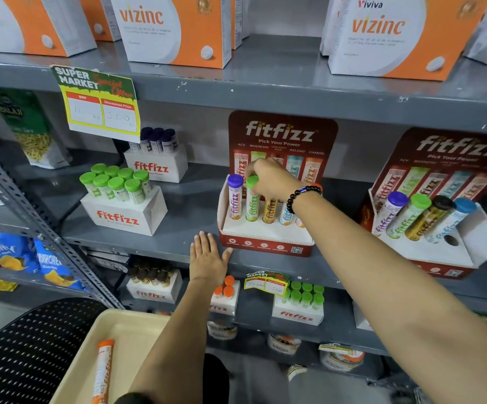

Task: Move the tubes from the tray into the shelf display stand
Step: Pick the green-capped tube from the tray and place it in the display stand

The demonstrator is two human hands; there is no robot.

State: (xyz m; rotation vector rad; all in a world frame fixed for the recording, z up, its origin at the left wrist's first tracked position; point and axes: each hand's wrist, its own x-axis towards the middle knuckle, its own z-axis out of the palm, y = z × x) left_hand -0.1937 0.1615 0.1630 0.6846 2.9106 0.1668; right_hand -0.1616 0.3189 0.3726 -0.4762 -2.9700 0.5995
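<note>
five tubes stand in the red fitfizz display stand (pixel 265 247) on the grey shelf (pixel 178 228), the orange-capped one mostly hidden behind the wrist; the right hand (pixel 271 179) pinches the green cap of the green-capped tube (pixel 252 204), second from the left beside the purple-capped tube (pixel 235 196); the left hand (pixel 208 259) lies spread and flat on the shelf edge, thumb touching the stand's base; one orange tube (pixel 103 371) lies in the beige tray (pixel 128 325) below.
</note>
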